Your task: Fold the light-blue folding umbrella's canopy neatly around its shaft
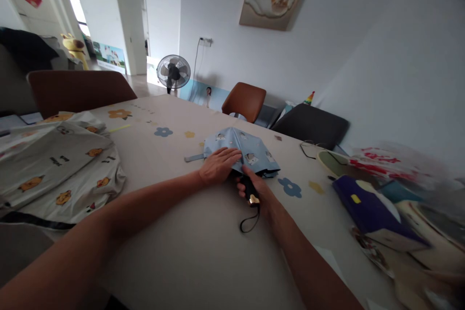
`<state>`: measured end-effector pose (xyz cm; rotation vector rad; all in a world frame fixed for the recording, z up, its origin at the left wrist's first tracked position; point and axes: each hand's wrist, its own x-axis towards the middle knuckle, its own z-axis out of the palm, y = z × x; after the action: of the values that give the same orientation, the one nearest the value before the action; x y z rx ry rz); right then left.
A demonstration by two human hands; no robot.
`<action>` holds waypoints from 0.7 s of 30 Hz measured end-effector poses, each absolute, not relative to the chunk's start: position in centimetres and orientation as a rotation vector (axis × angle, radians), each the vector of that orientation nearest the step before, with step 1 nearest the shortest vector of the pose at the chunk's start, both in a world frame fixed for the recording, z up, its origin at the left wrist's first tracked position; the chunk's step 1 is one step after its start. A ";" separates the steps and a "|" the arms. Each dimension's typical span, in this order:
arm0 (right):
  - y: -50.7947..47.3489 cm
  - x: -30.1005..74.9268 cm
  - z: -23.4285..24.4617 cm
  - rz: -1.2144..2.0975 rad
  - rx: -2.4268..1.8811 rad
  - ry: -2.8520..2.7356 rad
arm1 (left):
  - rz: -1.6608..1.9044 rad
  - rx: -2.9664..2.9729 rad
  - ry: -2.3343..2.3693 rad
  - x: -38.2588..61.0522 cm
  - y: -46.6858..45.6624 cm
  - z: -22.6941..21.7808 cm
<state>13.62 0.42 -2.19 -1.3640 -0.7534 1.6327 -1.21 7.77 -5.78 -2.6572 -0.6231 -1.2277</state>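
Note:
A light blue folding umbrella (250, 147) with small cartoon figures lies on the table, its canopy loosely collapsed and its handle pointing toward me. My right hand (256, 186) is wrapped round the black handle, which ends in a gold-coloured cap with a black wrist loop (250, 225) hanging from it. Flat on the near left part of the canopy rests my left hand (220, 164), fingers stretched out and close together. A grey-blue closing strap (194, 157) sticks out to the left of the canopy. The umbrella's shaft is hidden.
On the left lies a crumpled pale cloth (72, 169) with cartoon prints. Glasses (308, 150), a dark blue pouch-like case (374, 208) and a red-and-white plastic bag (385, 162) crowd the right side. Chairs (244, 100) line the far edge of the flower-patterned table (174, 232); a fan (173, 72) stands beyond.

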 end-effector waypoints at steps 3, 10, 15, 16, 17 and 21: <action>0.6 14.2 -2.2 1.679 -1.341 -0.709 | -1.343 -2.641 -0.581 -1.4 7.9 -5.5; 0.7 14.9 -2.4 1.778 -1.266 -0.713 | -1.402 -2.699 -0.601 -1.5 7.9 -5.3; 0.7 14.5 -2.7 1.704 -1.201 -0.697 | -1.396 -2.751 -0.538 -1.4 7.8 -5.2; 0.8 14.5 -2.8 1.695 -1.197 -0.697 | -1.395 -2.764 -0.525 -1.4 7.8 -5.2; 0.8 14.5 -2.9 1.699 -1.201 -0.701 | -1.397 -2.773 -0.512 -1.4 7.8 -5.2; 1.0 14.8 -3.4 1.738 -1.235 -0.738 | -1.435 -2.777 -0.443 -1.3 7.9 -5.2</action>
<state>14.83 0.96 -3.44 -1.2354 -0.7376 1.7380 -1.29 7.86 -5.16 -2.7766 -0.4430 -1.4348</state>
